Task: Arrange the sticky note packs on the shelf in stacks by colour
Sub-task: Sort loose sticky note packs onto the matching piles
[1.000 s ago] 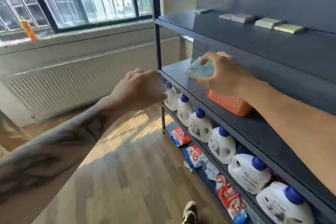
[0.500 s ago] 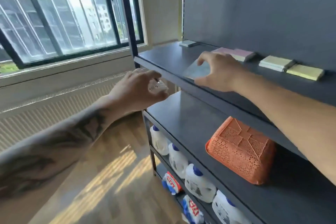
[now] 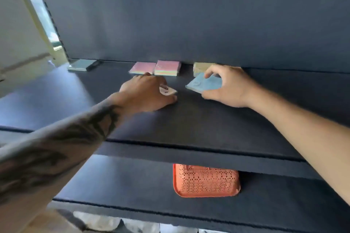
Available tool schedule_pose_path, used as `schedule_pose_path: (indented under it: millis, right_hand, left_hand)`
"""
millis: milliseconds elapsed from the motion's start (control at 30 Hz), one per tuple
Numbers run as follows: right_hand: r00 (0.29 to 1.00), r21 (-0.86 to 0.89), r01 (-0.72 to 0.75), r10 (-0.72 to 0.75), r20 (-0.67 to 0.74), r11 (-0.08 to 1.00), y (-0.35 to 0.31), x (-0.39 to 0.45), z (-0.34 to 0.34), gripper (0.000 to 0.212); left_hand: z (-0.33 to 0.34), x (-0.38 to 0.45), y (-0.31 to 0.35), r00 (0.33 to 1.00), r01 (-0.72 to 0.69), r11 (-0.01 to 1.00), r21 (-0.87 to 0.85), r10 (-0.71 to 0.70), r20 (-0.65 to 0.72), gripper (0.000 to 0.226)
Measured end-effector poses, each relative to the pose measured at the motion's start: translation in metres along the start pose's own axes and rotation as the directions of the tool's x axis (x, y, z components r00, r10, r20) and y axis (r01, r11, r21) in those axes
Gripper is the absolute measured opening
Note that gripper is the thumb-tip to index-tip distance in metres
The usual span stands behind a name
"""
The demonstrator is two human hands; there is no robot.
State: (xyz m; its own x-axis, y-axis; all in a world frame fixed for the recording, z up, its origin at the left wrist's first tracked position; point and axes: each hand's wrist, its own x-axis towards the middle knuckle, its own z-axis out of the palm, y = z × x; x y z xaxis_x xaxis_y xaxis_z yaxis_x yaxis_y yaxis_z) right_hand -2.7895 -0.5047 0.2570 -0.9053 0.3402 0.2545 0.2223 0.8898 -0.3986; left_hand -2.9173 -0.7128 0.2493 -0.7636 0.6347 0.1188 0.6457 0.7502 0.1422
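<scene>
Both hands have moved onto the top shelf point(image 3: 189, 119). Right hand point(image 3: 229, 87) pinches a blue sticky note pack point(image 3: 205, 84), tilted above the shelf; left hand point(image 3: 147, 92) grips a small white pack point(image 3: 167, 90), pink packs point(image 3: 166, 67) just beyond.

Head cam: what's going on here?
A person is sorting sticky note packs on the top shelf. The right hand grips a blue pack, tilted just above the shelf. The left hand holds a small white pack low over the shelf. Along the back wall sit two pink packs side by side, a yellow pack partly hidden by the right hand, and another blue pack far left. An orange basket sits upside down on the shelf below.
</scene>
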Motion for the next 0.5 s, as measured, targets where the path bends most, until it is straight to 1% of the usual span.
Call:
schedule_pose_path:
  millis: [67,133,200,267,300,333,367,400,433,467,500]
  right_hand:
    - [0.997,0.02,-0.057,0.058,-0.048,0.998,-0.004,0.004,0.005,0.049]
    - [0.991,0.036,-0.095,0.098,-0.096,0.995,-0.01,0.008,0.012,0.048]
    - [0.98,0.064,-0.118,0.127,-0.156,0.991,-0.017,0.013,0.02,0.048]
    - [0.964,0.114,-0.105,0.129,-0.234,0.988,-0.025,0.017,0.027,0.047]
    - [0.952,0.148,-0.082,0.122,-0.282,0.986,-0.03,0.019,0.032,0.046]
    - [0.935,0.178,-0.049,0.108,-0.338,0.983,-0.035,0.021,0.037,0.046]
    - [0.913,0.189,-0.006,0.082,-0.4,0.982,-0.041,0.022,0.042,0.046]
    - [0.886,0.176,0.043,0.044,-0.462,0.983,-0.046,0.023,0.046,0.046]
    - [0.857,0.149,0.096,-0.006,-0.514,0.984,-0.051,0.023,0.05,0.046]
    - [0.83,0.118,0.148,-0.058,-0.555,0.982,-0.055,0.023,0.054,0.046]
    - [0.803,0.089,0.195,-0.107,-0.586,0.977,-0.058,0.023,0.055,0.045]
  left_hand:
    - [0.001,0.018,-0.006,0.999,-0.049,0.999,-0.009,0.049,0.016,0.042]
    - [0.001,0.03,-0.013,0.995,-0.092,0.996,-0.017,0.092,0.043,0.042]
    - [-0.002,0.039,-0.023,0.986,-0.137,0.99,-0.02,0.138,0.089,0.049]
    - [-0.007,0.045,-0.033,0.978,-0.176,0.983,-0.04,0.18,0.11,0.068]
    - [-0.011,0.047,-0.038,0.976,-0.187,0.976,-0.111,0.197,0.091,0.076]
    - [-0.015,0.049,-0.041,0.977,-0.194,0.948,-0.251,0.211,0.042,0.076]
    - [-0.02,0.05,-0.044,0.976,-0.204,0.877,-0.436,0.216,-0.021,0.068]
    - [-0.023,0.05,-0.046,0.975,-0.208,0.757,-0.619,0.212,-0.069,0.056]
    - [-0.027,0.049,-0.045,0.974,-0.198,0.619,-0.76,0.211,-0.082,0.044]
    - [-0.029,0.047,-0.044,0.974,-0.171,0.493,-0.853,0.218,-0.069,0.033]
    - [-0.03,0.044,-0.043,0.974,-0.144,0.404,-0.903,0.221,-0.056,0.028]
